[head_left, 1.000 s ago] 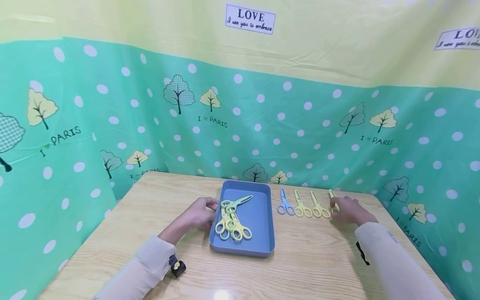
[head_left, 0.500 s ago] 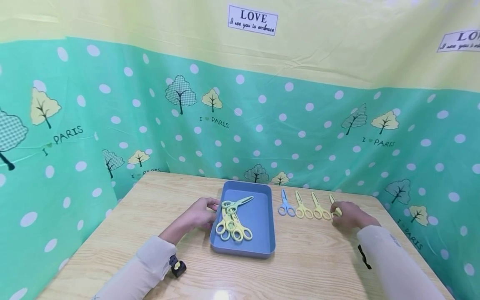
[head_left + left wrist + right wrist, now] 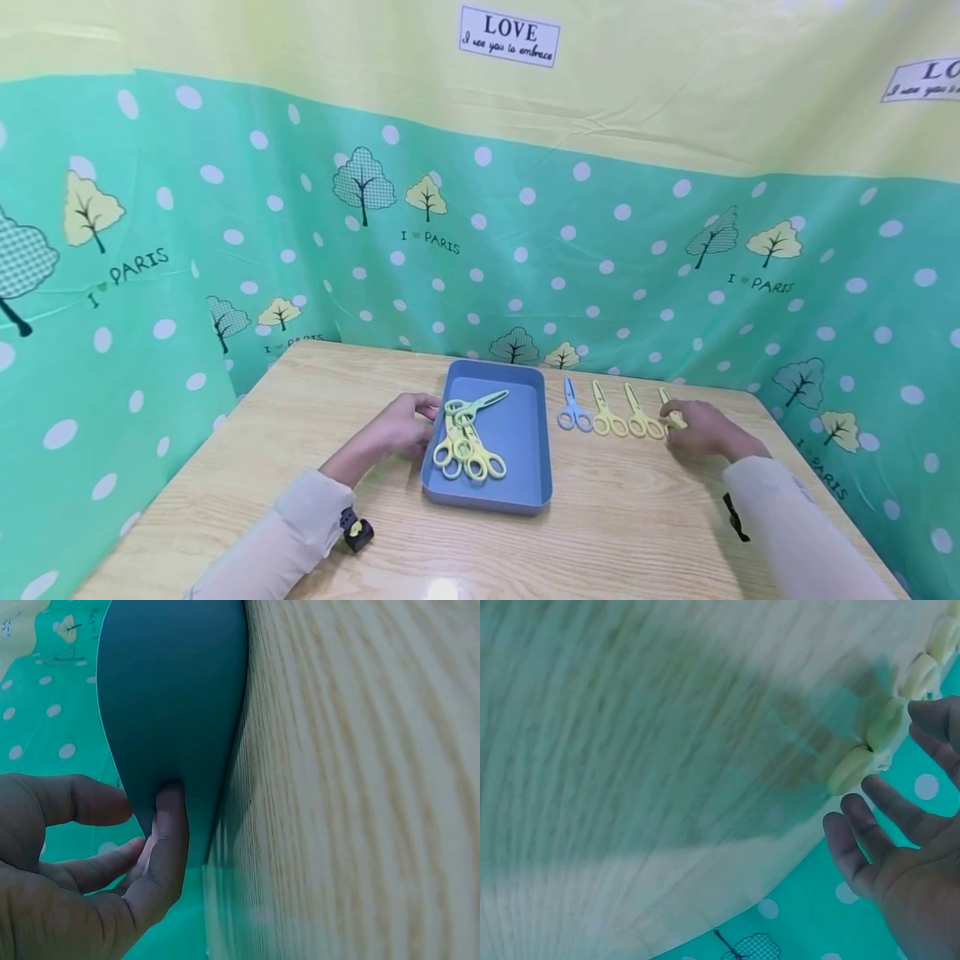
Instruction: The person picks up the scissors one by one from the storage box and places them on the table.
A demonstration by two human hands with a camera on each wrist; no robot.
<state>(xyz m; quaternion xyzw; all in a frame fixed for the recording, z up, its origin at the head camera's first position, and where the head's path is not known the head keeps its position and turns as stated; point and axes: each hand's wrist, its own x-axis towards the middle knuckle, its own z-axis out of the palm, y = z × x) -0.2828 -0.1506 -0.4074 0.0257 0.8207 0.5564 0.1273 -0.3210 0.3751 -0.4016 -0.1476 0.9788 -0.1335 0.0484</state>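
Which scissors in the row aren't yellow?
The blue scissors, at the end of the row beside the tray; the other three in that row are all yellow.

"Where does the head view look from?"
"Above the near side of the table [image 3: 615,542], facing forward and down, farthest back."
"The wrist views?"
"Both close: the left, tipped sideways, faces the tray [image 3: 172,697] past the left hand [image 3: 82,915]; the right faces the table, scissors [image 3: 886,724] and right hand [image 3: 919,877] at one edge. The head view shares both spots."
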